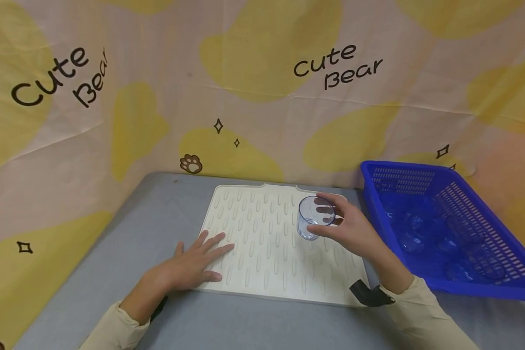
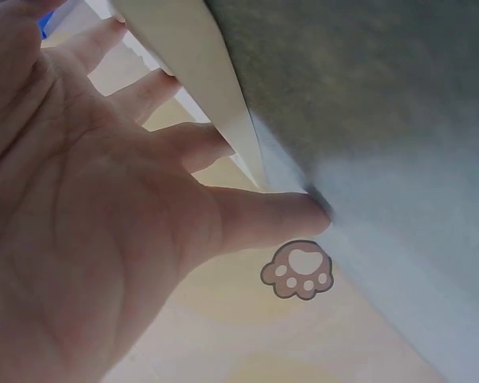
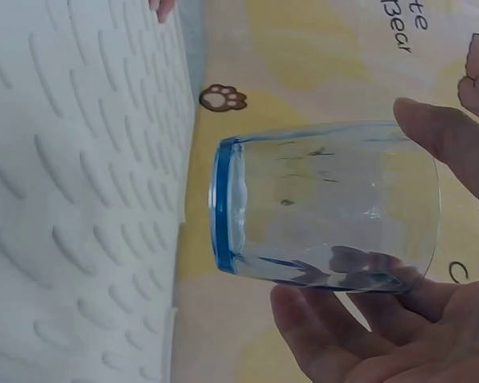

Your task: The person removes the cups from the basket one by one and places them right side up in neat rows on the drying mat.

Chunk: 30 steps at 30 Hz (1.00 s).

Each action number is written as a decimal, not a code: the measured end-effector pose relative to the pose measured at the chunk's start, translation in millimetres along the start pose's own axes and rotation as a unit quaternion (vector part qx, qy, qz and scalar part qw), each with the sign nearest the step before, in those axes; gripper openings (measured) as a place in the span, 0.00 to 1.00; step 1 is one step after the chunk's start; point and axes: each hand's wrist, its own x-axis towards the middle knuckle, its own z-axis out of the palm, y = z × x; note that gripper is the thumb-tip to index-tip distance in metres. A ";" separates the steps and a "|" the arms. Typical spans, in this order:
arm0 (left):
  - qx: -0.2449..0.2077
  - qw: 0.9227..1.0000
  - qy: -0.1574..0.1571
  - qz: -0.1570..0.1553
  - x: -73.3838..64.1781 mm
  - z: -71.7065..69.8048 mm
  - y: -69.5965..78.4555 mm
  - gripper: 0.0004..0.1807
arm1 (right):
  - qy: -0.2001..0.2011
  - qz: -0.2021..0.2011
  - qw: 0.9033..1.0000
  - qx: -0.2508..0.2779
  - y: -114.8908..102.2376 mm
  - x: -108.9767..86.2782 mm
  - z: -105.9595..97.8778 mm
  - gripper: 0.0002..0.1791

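A clear, blue-tinted drinking glass (image 1: pixel 307 223) is held upright in my right hand (image 1: pixel 354 228), thumb on one side and fingers on the other near the rim. In the right wrist view the base of the glass (image 3: pixel 319 207) faces the white ridged mat (image 3: pixel 80 199), with a gap between them. My left hand (image 1: pixel 197 265) rests with spread, straight fingers on the left edge of the white mat (image 1: pixel 262 272). The left wrist view shows its palm (image 2: pixel 104 215) and the fingers along the mat's edge.
A blue plastic basket (image 1: pixel 420 167) with several clear glasses (image 1: pixel 413 240) in it stands to the right of the mat. Grey cloth (image 1: pixel 127 233) covers the table. Behind hangs a patterned curtain (image 1: pixel 253 63) with "Cute Bear" lettering.
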 end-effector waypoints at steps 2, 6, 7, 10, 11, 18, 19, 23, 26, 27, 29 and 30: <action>-0.001 1.000 -0.003 -0.005 0.9 0.3 0.5 0.40 | -0.001 0.002 1.000 0.011 -0.9 7.0 6.1 0.46; -0.004 1.000 -0.002 -0.006 0.6 0.3 1.0 0.41 | -0.007 0.006 0.999 0.033 -1.3 21.0 17.5 0.47; -0.005 1.000 0.000 -0.006 0.3 0.0 1.2 0.41 | -0.008 0.007 0.999 0.038 -1.2 23.9 20.3 0.47; -0.003 1.000 0.002 -0.002 0.1 -0.6 1.4 0.41 | -0.008 0.008 0.999 0.045 0.0 31.0 28.9 0.47; -0.002 1.000 0.002 -0.003 0.0 -0.5 1.5 0.41 | -0.007 0.008 0.999 0.047 0.1 33.0 32.0 0.47; 0.003 1.000 0.001 -0.010 1.6 -0.3 1.1 0.41 | -0.005 0.010 0.997 0.071 -0.2 49.3 56.7 0.46; 0.002 1.000 0.001 -0.010 1.9 -0.2 0.8 0.41 | -0.006 0.009 0.997 0.075 -0.2 52.0 60.8 0.46; 0.000 1.000 -0.001 -0.010 1.6 -0.7 0.7 0.41 | -0.006 0.015 0.997 0.081 -1.6 60.8 76.9 0.46; -0.001 1.000 -0.001 -0.010 1.7 -0.9 0.8 0.41 | 0.001 0.014 0.997 0.081 -4.2 66.6 87.1 0.45; -0.001 1.000 -0.001 -0.009 1.6 -0.9 0.6 0.41 | 0.003 0.013 0.997 0.082 -4.9 68.3 89.9 0.45; -0.001 1.000 -0.001 -0.011 2.1 -0.6 0.5 0.41 | 0.004 0.011 0.997 0.080 -5.3 71.0 94.8 0.45; -0.001 1.000 -0.001 -0.011 2.1 -0.3 0.4 0.41 | 0.004 0.008 0.997 0.081 -5.0 72.1 96.9 0.45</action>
